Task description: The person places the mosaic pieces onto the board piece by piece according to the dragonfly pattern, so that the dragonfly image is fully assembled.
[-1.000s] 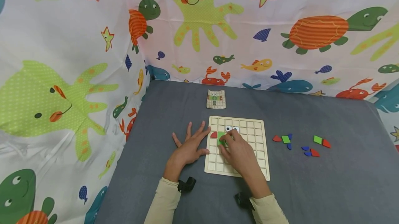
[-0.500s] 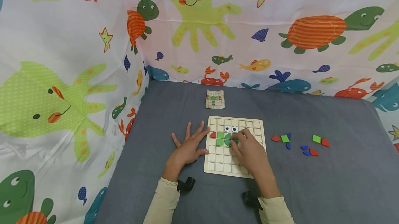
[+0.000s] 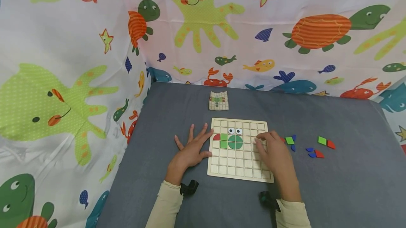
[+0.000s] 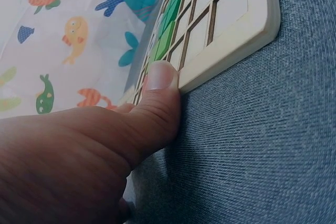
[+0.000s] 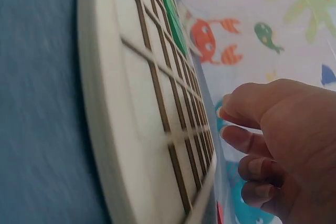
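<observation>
A wooden grid board point(image 3: 234, 164) lies on the grey cloth. On it sit two eye pieces point(image 3: 235, 131), a red quarter piece point(image 3: 216, 137), two green squares point(image 3: 223, 140) and a green circle point(image 3: 235, 142) made of quarter pieces. My left hand point(image 3: 191, 154) is spread flat at the board's left edge, its thumb point(image 4: 160, 77) touching the rim in the left wrist view. Over the board's right edge hovers my right hand point(image 3: 276, 150), fingers loosely bent with nothing between them; the right wrist view shows a gap between thumb and index finger.
Right of the board lie loose pieces: a green square point(image 3: 289, 140), blue pieces point(image 3: 310, 149) and red quarters point(image 3: 331, 145). A small pattern card point(image 3: 218, 100) stands behind the board. A printed curtain point(image 3: 196, 66) borders the table at the back and left.
My right hand has moved right, from the green pieces to the board's right edge, uncovering the whole green circle. My left hand has stayed in place.
</observation>
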`<action>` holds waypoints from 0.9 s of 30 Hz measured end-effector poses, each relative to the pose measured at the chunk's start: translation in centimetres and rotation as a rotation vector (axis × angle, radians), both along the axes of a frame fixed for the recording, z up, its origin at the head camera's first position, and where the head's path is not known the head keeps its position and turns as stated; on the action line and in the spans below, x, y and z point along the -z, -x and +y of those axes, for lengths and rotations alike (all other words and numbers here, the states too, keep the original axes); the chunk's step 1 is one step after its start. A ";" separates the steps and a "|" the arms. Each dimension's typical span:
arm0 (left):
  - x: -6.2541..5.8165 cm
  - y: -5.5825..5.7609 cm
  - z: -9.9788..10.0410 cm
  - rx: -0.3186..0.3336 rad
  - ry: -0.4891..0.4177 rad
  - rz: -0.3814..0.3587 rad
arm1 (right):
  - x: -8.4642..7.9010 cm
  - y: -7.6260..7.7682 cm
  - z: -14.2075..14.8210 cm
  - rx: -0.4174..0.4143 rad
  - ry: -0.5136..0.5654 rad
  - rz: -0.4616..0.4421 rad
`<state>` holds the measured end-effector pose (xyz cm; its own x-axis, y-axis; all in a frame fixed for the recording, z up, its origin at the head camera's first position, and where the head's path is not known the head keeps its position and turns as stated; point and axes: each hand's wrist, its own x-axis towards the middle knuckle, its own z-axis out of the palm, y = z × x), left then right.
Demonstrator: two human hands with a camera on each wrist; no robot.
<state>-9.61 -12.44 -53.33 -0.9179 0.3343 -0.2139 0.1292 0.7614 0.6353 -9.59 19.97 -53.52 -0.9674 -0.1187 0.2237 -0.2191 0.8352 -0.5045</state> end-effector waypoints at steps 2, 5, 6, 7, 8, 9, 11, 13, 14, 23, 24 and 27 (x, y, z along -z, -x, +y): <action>0.0 0.0 0.0 -0.001 0.002 -0.001 | -0.1 -0.1 0.7 0.027 0.005 0.001; 0.0 0.0 0.0 -0.002 0.003 -0.002 | -0.1 -0.2 1.9 0.071 0.016 0.003; 0.0 0.0 0.0 -0.001 0.007 -0.004 | -0.1 -0.2 2.3 0.087 0.021 0.006; 0.0 0.0 0.0 -0.001 0.009 -0.005 | -0.1 -0.3 2.6 0.105 0.024 0.008; 0.0 0.0 0.0 0.000 0.011 -0.006 | -0.2 -0.3 3.0 0.122 0.029 0.009; -0.1 0.0 0.0 0.001 0.013 -0.007 | -0.2 -0.3 3.4 0.142 0.031 0.006; 0.0 0.0 0.0 0.002 0.018 -0.009 | -0.4 -0.4 4.2 0.183 0.029 -0.007; 0.0 0.0 0.0 0.003 0.016 -0.008 | -0.6 -0.5 5.2 0.229 0.020 -0.015; 0.0 0.0 0.0 0.003 0.015 -0.007 | -0.7 -0.5 5.7 0.253 0.018 -0.021; 0.2 0.0 -0.1 0.001 -0.004 -0.003 | -0.9 -1.7 11.1 0.452 0.012 -0.102; 0.3 0.0 -0.1 0.000 -0.005 -0.001 | -0.9 -1.8 11.6 0.467 0.005 -0.130; 0.3 0.1 -0.1 -0.002 -0.004 0.001 | -1.0 -2.3 12.9 0.504 -0.022 -0.221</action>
<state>-9.68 -12.58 -53.67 -0.9189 0.3328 -0.2117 0.1281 0.7594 0.6379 -7.30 32.83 -52.52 -0.9292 0.3693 0.0112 0.3203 0.8202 -0.4740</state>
